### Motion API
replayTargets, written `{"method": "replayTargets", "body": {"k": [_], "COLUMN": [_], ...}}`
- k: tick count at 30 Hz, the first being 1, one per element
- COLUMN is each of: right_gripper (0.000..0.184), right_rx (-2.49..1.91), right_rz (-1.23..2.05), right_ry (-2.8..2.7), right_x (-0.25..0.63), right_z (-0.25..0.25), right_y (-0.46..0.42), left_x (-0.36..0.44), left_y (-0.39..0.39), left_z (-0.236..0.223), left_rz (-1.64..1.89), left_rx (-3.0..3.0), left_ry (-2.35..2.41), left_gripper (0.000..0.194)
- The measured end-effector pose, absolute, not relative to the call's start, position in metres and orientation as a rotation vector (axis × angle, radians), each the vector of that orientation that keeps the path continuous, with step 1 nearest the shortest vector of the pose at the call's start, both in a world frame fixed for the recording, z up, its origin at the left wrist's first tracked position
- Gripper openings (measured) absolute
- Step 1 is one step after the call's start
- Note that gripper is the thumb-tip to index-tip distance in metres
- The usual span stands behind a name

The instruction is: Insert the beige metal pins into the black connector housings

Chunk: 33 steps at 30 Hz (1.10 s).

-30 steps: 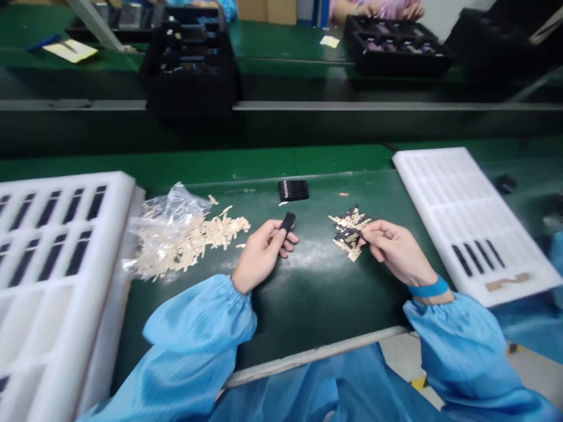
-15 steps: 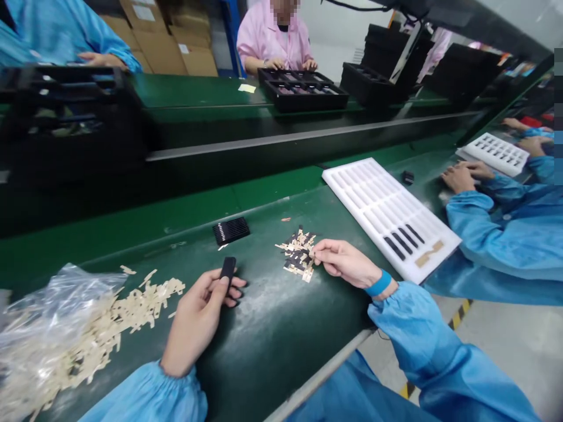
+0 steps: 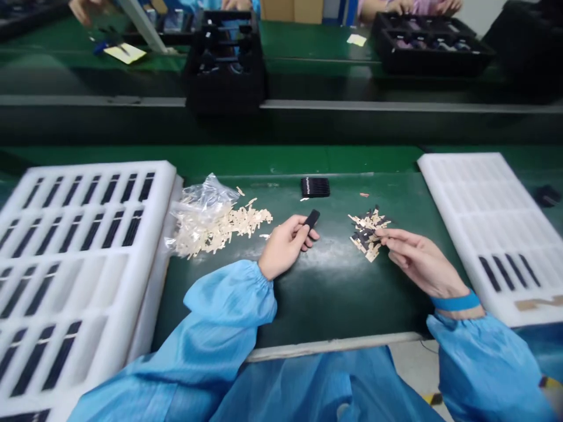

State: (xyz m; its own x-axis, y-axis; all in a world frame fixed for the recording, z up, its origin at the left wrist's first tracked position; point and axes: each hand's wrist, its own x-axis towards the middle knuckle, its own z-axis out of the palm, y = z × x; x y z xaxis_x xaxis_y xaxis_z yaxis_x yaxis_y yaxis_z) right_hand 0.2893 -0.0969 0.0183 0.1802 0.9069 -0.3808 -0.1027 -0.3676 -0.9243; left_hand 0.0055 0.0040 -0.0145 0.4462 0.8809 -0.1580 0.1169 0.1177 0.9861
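Observation:
In the middle of the bench, my left hand [image 3: 281,246] grips a slim black rectangular part [image 3: 312,218] between thumb and fingers, its far end sticking out. My right hand [image 3: 424,264] is pinched at the right edge of a small pile of beige and black scraps [image 3: 368,225]. Whatever lies between those fingertips is too small to make out. Beyond my left hand rests a row of similar black parts [image 3: 315,187], side by side. Left of it, small beige pieces [image 3: 246,220] spill from a clear plastic bag [image 3: 209,196].
A white foam tray [image 3: 165,181] at left holds many black parts in its slots. Another white tray [image 3: 479,205] at right has several black parts in its near row. Across a raised divider stand black boxes [image 3: 433,58], with other people's hands [image 3: 398,7] behind.
The view has swung left, bringing the left foam tray into sight. Both hands keep nearly the same places over the bench, the left still with the black part.

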Motion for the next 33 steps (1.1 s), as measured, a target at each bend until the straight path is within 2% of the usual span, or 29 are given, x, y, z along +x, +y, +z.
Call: {"method": "replayTargets", "body": {"k": [8, 16, 23, 33], "right_gripper": [0.044, 0.065, 0.052, 0.034], "right_rx": [-1.695, -1.726, -1.818, -1.737], "right_rz": [1.071, 1.091, 0.811, 0.83], "right_ry": [-1.095, -1.153, -1.158, -0.989], "right_x": [0.278, 0.284, 0.287, 0.289], "right_z": [0.015, 0.016, 0.031, 0.025], "right_y": [-0.086, -0.089, -0.076, -0.065], "left_x": [0.006, 0.005, 0.005, 0.004], "left_y": [0.003, 0.003, 0.003, 0.002], "left_z": [-0.013, -0.016, -0.014, -0.014], "left_rz": [0.726, 0.705, 0.703, 0.696], "left_rx": [1.378, 1.395, 1.376, 1.355], "left_ry": [0.941, 0.956, 0.968, 0.991], "left_gripper": [0.021, 0.022, 0.023, 0.025]}}
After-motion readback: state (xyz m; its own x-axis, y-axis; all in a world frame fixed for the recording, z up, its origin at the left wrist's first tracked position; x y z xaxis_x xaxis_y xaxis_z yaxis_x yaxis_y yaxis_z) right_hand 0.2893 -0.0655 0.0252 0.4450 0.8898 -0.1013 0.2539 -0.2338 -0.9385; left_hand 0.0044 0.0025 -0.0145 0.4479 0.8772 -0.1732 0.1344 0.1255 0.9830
